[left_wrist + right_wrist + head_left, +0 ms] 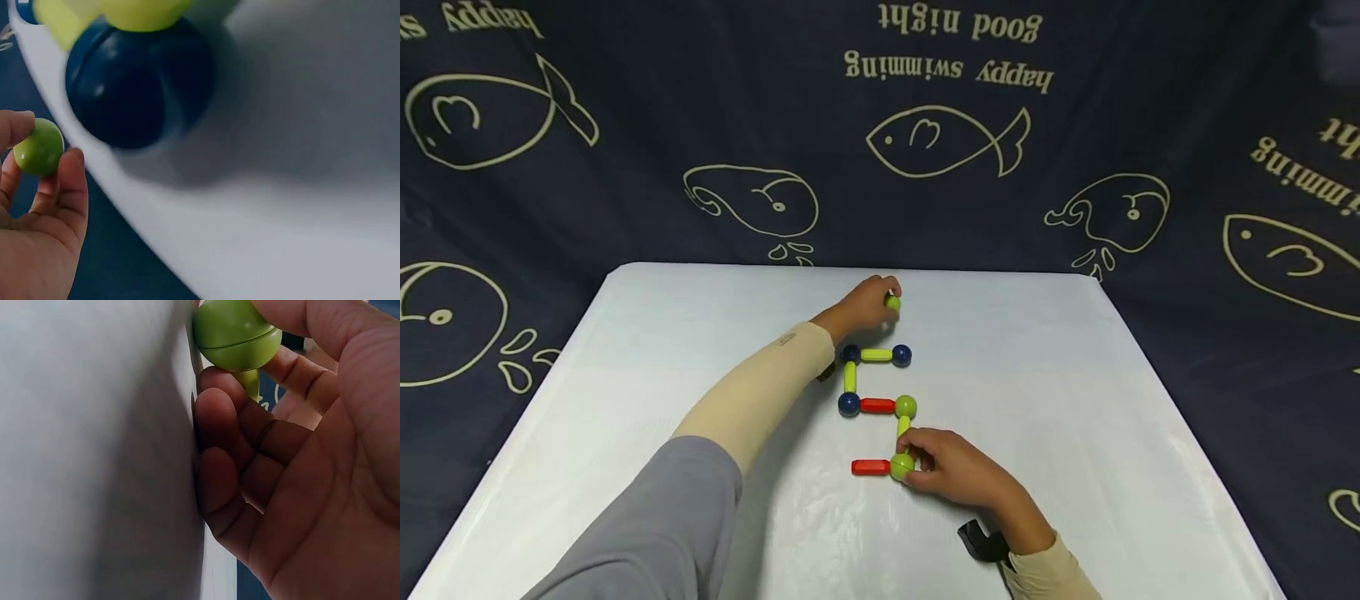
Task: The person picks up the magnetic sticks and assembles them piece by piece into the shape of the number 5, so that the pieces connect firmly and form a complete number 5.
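Observation:
My left hand (865,305) holds a loose green ball (892,303) between thumb and fingers, close to the table's far edge. In the left wrist view that green ball (40,147) sits at the fingertips. A zigzag chain of sticks and balls lies on the table. It runs from a dark blue ball (902,356) through yellow-green sticks (876,355) and a red stick (877,406) to a near green ball (901,467). My right hand (958,471) pinches this near ball, seen large in the right wrist view. Another red stick (870,467) points left from it, its outer end free.
The white table (1037,367) carries the chain near its middle. Behind and beside it hangs dark cloth (955,225) printed with fish and whales. A black wrist strap (983,543) shows at the right wrist.

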{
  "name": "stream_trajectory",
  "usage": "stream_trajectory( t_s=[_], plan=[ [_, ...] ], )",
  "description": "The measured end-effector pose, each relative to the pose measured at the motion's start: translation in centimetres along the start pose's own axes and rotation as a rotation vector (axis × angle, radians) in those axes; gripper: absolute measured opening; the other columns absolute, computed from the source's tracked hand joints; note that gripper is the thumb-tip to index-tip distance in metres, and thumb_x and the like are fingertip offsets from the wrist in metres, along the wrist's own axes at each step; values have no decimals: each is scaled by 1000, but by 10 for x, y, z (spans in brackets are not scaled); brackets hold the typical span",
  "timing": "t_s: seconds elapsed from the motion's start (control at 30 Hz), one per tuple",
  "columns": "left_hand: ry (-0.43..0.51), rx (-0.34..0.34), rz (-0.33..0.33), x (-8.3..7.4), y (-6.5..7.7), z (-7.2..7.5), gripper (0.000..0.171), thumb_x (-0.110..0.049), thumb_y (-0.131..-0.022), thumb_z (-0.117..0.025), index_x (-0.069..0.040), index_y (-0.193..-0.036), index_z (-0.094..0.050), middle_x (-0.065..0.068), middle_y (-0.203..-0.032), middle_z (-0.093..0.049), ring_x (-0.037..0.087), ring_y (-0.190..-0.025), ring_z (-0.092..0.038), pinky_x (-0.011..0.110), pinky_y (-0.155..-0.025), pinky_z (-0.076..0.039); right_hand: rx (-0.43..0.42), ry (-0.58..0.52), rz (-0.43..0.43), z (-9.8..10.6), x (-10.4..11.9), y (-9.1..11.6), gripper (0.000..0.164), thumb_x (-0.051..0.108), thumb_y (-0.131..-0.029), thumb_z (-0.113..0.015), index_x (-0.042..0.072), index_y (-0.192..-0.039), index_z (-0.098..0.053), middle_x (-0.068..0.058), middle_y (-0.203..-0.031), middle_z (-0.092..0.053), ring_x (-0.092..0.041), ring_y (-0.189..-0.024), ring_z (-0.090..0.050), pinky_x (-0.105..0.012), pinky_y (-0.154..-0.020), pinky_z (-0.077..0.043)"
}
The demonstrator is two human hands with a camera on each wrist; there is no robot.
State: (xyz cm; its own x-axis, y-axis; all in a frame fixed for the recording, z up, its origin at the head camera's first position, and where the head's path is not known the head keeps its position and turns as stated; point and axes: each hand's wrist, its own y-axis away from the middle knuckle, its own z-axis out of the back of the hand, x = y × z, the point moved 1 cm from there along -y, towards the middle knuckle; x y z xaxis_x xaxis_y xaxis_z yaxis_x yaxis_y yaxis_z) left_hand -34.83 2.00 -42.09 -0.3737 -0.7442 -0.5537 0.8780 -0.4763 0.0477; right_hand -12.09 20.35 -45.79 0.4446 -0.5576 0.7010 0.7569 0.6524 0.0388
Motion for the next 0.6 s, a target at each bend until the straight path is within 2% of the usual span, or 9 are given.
stream_trajectory(
  t_s=[0.13, 0.3, 0.43, 0.6],
  plan=[
    [38, -6, -62, 5, 32, 16, 32, -11, -92, -68, -6, -124, -59, 11, -116, -56, 22, -104, -53, 34, -93, -44, 2, 6, 0, -1, 2, -3, 24, 16, -88, -74, 19, -109, -62, 6, -85, -58, -11, -78, -55, -26, -71, -46],
    [133, -12, -112, 10, 76, 20, 32, -8, -91, -67, -5, -122, -61, 10, -116, -57, 23, -103, -57, 34, -89, -48, 6, 6, -2, 3, 2, -2, 23, 16, -89, -74, 18, -108, -62, 7, -85, -56, -11, -78, -54, -27, -70, -46],
    [216, -27, -105, 8, 116, 14, 30, -9, -91, -68, -8, -120, -62, 7, -116, -59, 22, -103, -59, 33, -88, -50, 10, 0, -5, 4, 2, -1, 23, 17, -89, -74, 18, -109, -62, 9, -85, -55, -9, -78, -53, -27, -70, -46],
    [308, -40, -87, 8, 172, -4, 30, -10, -91, -70, -10, -120, -62, 4, -118, -59, 20, -101, -61, 34, -86, -51, 13, 2, -19, 0, 3, -1, 24, 17, -89, -74, 20, -109, -61, 8, -86, -57, -9, -78, -54, -27, -71, -46]
  ],
)
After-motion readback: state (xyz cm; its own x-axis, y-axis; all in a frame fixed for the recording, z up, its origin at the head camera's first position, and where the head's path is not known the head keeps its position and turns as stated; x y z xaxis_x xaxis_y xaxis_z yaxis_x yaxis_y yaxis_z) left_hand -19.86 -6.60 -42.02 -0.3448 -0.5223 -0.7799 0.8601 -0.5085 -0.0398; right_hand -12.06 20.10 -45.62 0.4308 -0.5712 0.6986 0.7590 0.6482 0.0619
